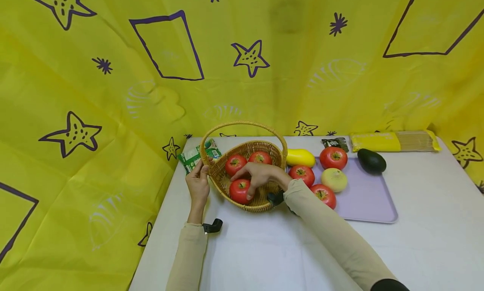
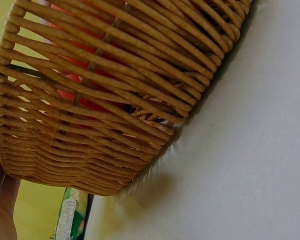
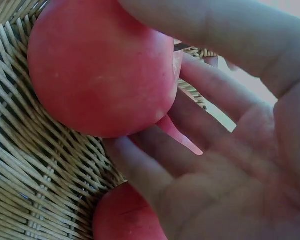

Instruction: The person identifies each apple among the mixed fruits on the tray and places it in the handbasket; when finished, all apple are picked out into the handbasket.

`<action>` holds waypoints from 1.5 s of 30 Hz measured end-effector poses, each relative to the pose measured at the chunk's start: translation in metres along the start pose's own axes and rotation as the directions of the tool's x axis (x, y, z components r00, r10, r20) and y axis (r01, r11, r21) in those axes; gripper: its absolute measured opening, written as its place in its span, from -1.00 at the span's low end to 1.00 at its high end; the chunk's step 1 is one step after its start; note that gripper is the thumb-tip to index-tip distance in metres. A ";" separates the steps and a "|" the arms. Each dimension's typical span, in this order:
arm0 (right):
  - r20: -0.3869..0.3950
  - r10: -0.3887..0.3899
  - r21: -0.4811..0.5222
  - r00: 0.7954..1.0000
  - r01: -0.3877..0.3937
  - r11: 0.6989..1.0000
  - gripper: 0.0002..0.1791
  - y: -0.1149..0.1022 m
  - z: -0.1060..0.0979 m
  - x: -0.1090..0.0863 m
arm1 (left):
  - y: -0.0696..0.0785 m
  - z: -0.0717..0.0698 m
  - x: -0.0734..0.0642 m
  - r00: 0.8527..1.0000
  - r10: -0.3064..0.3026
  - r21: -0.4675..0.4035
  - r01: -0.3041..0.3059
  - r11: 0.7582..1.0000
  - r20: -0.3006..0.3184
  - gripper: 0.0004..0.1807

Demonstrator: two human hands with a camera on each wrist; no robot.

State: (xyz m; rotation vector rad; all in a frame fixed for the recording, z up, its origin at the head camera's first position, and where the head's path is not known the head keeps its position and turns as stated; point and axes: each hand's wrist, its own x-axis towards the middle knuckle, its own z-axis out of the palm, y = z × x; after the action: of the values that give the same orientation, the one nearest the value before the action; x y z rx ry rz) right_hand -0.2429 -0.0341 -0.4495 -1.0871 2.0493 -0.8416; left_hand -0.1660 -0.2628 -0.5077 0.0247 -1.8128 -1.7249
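A wicker basket [image 1: 259, 207] with an arched handle [image 1: 242, 123] stands at the left part of the table. My left hand [image 1: 198, 183] grips it at the left rim, by the foot of the handle; in the left wrist view those fingers show only at the edge. Inside the basket my right hand [image 1: 261, 175] holds the front red apple [image 1: 239, 191], thumb on one side and fingers around the other. The right wrist view shows that apple [image 3: 100, 70] close up, between thumb and fingers. Two more red apples, a left one [image 1: 235, 164] and a back one [image 1: 261, 157], lie in the basket.
Right of the basket, a lilac tray [image 1: 370, 202] bears several red apples [image 1: 333, 158], a pale onion [image 1: 334, 180] and an avocado [image 1: 372, 161]. A yellow squash-like item [image 1: 300, 157], dark packet [image 1: 335, 144] and noodle pack [image 1: 393, 141] lie behind. A green packet [image 1: 193, 157] lies behind my left hand.
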 end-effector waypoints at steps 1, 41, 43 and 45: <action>-0.005 0.003 -0.003 1.000 -0.003 1.000 -0.15 0.000 0.000 0.000 | 0.000 0.000 0.000 1.000 0.001 -0.002 -0.001 1.000 0.001 -0.61; -0.162 -0.065 -0.076 0.985 0.053 0.996 -0.17 -0.005 -0.003 -0.044 | 0.000 -0.001 -0.002 1.000 -0.022 0.007 0.022 1.000 -0.010 -0.61; -0.200 -0.088 -0.069 0.976 0.075 0.995 -0.18 -0.002 -0.003 -0.053 | 0.001 -0.001 -0.002 1.000 -0.017 0.006 0.017 1.000 -0.006 -0.61; -0.237 -0.102 -0.050 0.966 0.093 0.994 -0.20 0.000 -0.002 -0.064 | 0.001 -0.001 -0.003 1.000 -0.013 0.006 0.013 1.000 -0.005 -0.61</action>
State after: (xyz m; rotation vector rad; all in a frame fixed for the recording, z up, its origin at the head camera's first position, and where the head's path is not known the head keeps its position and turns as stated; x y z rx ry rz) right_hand -0.2164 0.0221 -0.4321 -1.1635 2.2319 -1.0308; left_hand -0.1629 -0.2626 -0.5080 0.0430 -1.8183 -1.7270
